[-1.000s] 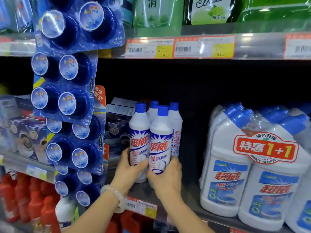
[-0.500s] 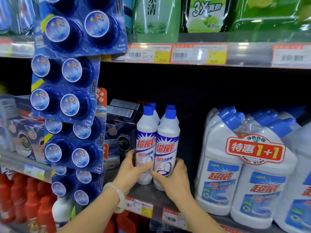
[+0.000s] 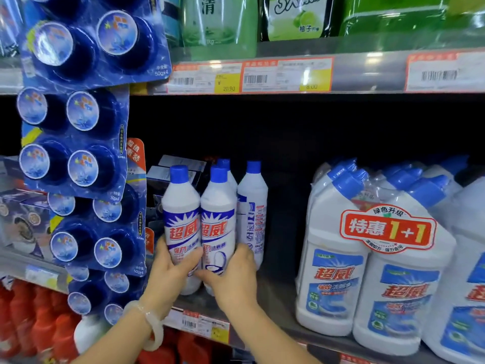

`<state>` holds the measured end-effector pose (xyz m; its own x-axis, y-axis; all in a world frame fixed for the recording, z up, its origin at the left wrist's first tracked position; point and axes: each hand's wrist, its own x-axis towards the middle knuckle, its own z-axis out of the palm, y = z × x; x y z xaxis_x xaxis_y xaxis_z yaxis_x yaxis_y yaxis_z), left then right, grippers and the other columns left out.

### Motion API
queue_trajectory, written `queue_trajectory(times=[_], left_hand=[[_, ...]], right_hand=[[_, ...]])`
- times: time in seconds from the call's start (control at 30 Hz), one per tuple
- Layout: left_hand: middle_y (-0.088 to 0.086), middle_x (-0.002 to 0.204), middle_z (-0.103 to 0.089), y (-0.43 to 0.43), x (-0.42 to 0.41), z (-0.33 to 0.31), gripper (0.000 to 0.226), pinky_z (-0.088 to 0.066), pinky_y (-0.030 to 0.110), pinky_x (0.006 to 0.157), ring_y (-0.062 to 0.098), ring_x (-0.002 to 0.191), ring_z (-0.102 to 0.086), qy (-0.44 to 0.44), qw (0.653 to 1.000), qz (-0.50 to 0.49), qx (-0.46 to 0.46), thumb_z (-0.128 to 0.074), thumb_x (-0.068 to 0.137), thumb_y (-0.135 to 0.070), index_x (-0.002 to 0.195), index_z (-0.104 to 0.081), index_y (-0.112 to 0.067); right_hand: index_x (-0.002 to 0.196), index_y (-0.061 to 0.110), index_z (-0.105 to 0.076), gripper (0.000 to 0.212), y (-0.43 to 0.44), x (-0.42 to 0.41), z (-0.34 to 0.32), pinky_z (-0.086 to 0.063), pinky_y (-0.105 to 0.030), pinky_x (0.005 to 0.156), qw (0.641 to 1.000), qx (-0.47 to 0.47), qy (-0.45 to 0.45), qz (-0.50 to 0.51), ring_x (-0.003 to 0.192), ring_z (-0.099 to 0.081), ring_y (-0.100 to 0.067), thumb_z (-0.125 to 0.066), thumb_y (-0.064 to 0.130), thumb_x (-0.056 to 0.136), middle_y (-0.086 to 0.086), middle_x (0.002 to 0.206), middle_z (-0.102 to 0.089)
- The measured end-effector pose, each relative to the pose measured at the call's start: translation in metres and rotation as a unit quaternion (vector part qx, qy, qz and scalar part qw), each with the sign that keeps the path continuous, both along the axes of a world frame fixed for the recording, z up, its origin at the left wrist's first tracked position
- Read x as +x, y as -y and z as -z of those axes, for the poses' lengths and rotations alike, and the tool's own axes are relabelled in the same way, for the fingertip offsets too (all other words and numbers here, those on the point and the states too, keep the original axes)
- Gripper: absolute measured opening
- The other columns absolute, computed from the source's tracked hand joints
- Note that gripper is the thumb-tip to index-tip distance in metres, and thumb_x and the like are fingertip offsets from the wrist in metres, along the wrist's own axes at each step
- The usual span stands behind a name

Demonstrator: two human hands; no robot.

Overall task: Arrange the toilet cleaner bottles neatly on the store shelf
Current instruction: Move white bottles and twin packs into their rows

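While hands grip 2 bottles (image 3: 199, 227) labelled 超威, 特惠1+1 sticker (image 3: 387, 229) nearby

Both forearms reach up and forward, bare. Left hand (image 3: 172, 269) curled, thumb pointing right, pale bracelet (image 3: 153, 323) at wrist. Right hand (image 3: 233, 274) curled too, back facing camera. Thumbs nearly touching.

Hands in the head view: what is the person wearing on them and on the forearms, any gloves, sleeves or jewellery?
Both hands are bare, no gloves. The left hand has a pale, translucent, smooth round bangle on its wrist. The right hand shows no ring, watch or band on the side in view. Both forearms are uncovered as far as the frame's edge; no sleeve shows.
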<state>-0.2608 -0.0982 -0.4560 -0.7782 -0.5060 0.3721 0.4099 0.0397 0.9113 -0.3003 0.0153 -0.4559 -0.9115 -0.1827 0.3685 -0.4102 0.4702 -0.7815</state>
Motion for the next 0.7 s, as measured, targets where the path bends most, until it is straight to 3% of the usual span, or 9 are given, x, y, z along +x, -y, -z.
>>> queue_trajectory(times=[0.13, 0.23, 0.33, 0.4, 0.5, 0.6, 0.7], left_hand=[[-0.004, 0.103, -0.063, -0.003, 0.005, -0.005, 0.049, -0.054, 0.012, 0.064, 0.000, 0.083, -0.067, -0.025, 0.999, -0.029, -0.001, -0.060, 0.082, 0.006, 0.121, -0.041, -0.015], [0.004, 0.119, -0.059, -0.005, 0.007, -0.001, 0.059, -0.050, 0.026, 0.088, 0.008, 0.102, -0.061, -0.021, 0.998, -0.049, -0.016, -0.061, 0.083, -0.001, 0.134, -0.034, -0.012], [0.006, 0.131, -0.055, -0.001, 0.005, 0.004, 0.068, -0.039, 0.043, 0.106, 0.018, 0.119, -0.054, -0.012, 0.998, -0.062, -0.020, -0.064, 0.083, -0.010, 0.141, -0.028, -0.015], [0.004, 0.133, -0.055, 0.000, 0.004, 0.004, 0.073, -0.038, 0.048, 0.107, 0.018, 0.121, -0.053, -0.003, 0.998, -0.063, -0.022, -0.066, 0.080, -0.017, 0.142, -0.027, -0.017], [0.003, 0.132, -0.055, 0.001, 0.004, 0.004, 0.072, -0.039, 0.048, 0.107, 0.017, 0.120, -0.054, 0.003, 0.998, -0.059, -0.020, -0.065, 0.082, -0.015, 0.142, -0.026, -0.017], [0.004, 0.133, -0.055, 0.003, 0.003, 0.005, 0.070, -0.039, 0.046, 0.107, 0.018, 0.120, -0.054, 0.006, 0.999, -0.052, -0.007, -0.063, 0.083, -0.009, 0.143, -0.025, -0.018], [0.002, 0.132, -0.055, 0.005, -0.001, 0.008, 0.070, -0.039, 0.046, 0.107, 0.016, 0.120, -0.054, 0.008, 0.998, -0.063, -0.010, -0.063, 0.083, -0.010, 0.142, -0.026, -0.019]], right_hand=[[0.117, 0.011, -0.043, 0.073, 0.016, 0.000, 0.001, -0.044, -0.032, 0.095, 0.999, -0.010, 0.010, -0.043, 0.115, -0.047, -0.019, -0.082, 0.037, 0.060, -0.004, 0.118, -0.050], [0.117, 0.015, -0.048, 0.057, -0.006, -0.008, 0.003, -0.044, -0.028, 0.096, 0.995, -0.037, 0.027, -0.084, 0.115, -0.050, -0.019, -0.075, 0.018, 0.067, -0.004, 0.119, -0.051], [0.121, 0.012, -0.046, 0.060, -0.030, -0.022, 0.000, -0.041, -0.028, 0.092, 0.984, -0.172, -0.013, 0.039, 0.114, -0.050, -0.026, -0.070, 0.000, 0.067, -0.007, 0.116, -0.045], [0.134, 0.010, -0.034, 0.084, -0.027, -0.037, -0.007, -0.040, -0.037, 0.095, 0.984, -0.154, 0.003, 0.095, 0.120, -0.043, -0.032, -0.080, 0.008, 0.062, -0.014, 0.124, -0.040], [0.142, 0.015, -0.018, 0.115, -0.014, -0.052, -0.013, -0.039, -0.048, 0.100, 0.990, -0.088, 0.074, 0.084, 0.125, -0.038, -0.036, -0.088, 0.027, 0.052, -0.016, 0.135, -0.035], [0.139, 0.014, -0.022, 0.113, -0.015, -0.061, -0.012, -0.042, -0.050, 0.100, 0.989, -0.085, 0.085, 0.080, 0.121, -0.046, -0.032, -0.089, 0.026, 0.049, -0.014, 0.134, -0.045], [0.137, 0.010, -0.022, 0.097, -0.025, -0.064, -0.013, -0.046, -0.032, 0.087, 0.985, -0.127, 0.110, 0.040, 0.100, -0.054, -0.023, -0.082, 0.007, 0.060, -0.010, 0.123, -0.054]])
